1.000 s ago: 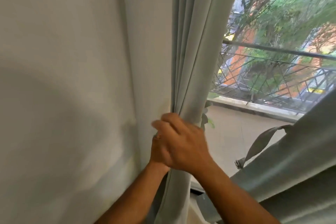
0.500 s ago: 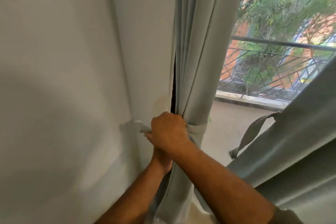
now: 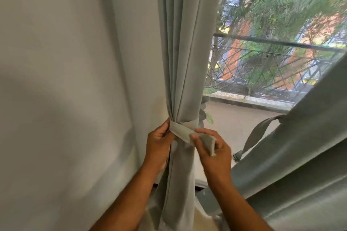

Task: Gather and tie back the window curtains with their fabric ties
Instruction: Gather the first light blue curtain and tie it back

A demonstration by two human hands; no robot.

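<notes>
Head view: both hands (image 3: 159,140) (image 3: 212,148) pinching fabric tie (image 3: 183,131).

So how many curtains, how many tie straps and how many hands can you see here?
Curtains: 2, the gathered curtain by the wall and the loose curtain on the right.
Tie straps: 2, the wrapped tie and the hanging tie.
Hands: 2, the left hand and the right hand.
Total: 6.

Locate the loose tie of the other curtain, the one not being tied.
Head view, lower right: the loose tie hangs off the right curtain, right of the right hand, in front of the balcony floor.
</notes>
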